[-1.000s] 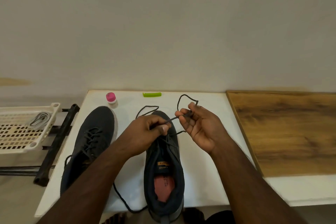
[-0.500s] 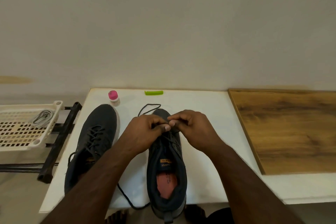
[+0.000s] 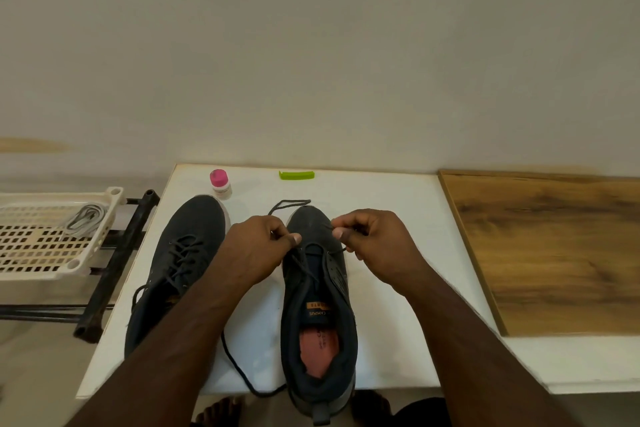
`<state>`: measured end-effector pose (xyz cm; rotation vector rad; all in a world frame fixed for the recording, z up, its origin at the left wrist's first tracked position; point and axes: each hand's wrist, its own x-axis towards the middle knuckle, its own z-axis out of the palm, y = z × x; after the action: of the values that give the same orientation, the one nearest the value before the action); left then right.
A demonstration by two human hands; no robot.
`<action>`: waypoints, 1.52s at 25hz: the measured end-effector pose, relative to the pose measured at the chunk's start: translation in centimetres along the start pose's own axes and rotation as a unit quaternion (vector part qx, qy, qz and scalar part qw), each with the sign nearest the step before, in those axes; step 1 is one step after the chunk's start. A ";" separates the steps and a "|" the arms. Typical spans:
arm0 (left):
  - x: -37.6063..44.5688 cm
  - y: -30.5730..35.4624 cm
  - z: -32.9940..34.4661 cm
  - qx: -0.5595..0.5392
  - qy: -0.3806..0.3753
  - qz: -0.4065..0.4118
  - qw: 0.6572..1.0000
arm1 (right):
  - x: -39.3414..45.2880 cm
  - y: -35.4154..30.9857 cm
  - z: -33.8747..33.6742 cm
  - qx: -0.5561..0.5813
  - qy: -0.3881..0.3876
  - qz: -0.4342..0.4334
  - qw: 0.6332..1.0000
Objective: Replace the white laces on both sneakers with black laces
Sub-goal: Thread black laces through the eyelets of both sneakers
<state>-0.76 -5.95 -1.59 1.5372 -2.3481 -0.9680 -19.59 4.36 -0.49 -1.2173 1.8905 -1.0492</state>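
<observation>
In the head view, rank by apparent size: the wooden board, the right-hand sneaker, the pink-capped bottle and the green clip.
1. Wooden board, though the frame edge cuts it off.
2. Right-hand sneaker; it lies nearer the camera, which enlarges it.
3 and 4. Bottle and green clip look alike; no ranking.

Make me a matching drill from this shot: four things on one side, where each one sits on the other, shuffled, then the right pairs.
Things
1. white laces
2. pink-capped bottle
3. green clip
4. black lace

Places
A. at the table's far edge, beyond the right sneaker
B. pinched by the left hand and the right hand
C. in the cream basket
D. just beyond the toe of the left sneaker

Pairs: 1-C, 2-D, 3-A, 4-B
</observation>
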 end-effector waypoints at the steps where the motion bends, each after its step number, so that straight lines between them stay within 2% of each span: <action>1: 0.2 -0.3 -0.1 -0.008 0.020 -0.009 1.000 | -0.1 0.1 0.2 0.014 -0.019 0.009 1.000; 6: -0.3 -1.9 0.2 0.040 0.060 0.002 0.997 | -0.5 0.1 1.1 0.025 -0.057 0.026 0.998; 9: -1.5 -1.1 0.1 -0.021 0.144 0.018 0.989 | -0.6 0.1 1.1 0.043 -0.057 0.030 0.997; 10: -2.1 -0.5 0.1 -0.052 0.137 0.016 0.989 | -0.7 0.1 1.1 0.046 -0.056 0.032 0.997; 12: -3.3 0.6 0.8 -0.103 0.054 -0.023 0.993 | -0.8 0.1 1.2 0.050 -0.063 0.035 0.996; 15: -5.1 1.6 1.9 -0.103 -0.026 -0.064 0.992 | -0.8 0.3 1.4 0.054 -0.090 0.042 0.994; 20: -5.0 1.3 1.4 -0.128 0.010 -0.081 0.988 | -0.6 0.6 1.6 0.024 -0.075 0.042 0.996; 24: -4.1 0.0 1.5 -0.214 0.011 -0.090 0.973 | -0.4 0.3 2.2 0.010 -0.041 0.035 0.998; 30: -2.4 -1.0 1.8 -0.333 -0.057 -0.127 0.933 | -0.5 0.5 3.7 -0.060 0.005 -0.008 0.998; 38: -1.7 -1.1 1.5 -0.370 -0.092 -0.144 0.913 | -0.6 0.0 4.4 -0.096 0.004 -0.025 0.995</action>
<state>0.17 -4.10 -3.03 1.5014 -1.5320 -1.8613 -15.74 3.75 -2.52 -1.3762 2.0140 -0.9149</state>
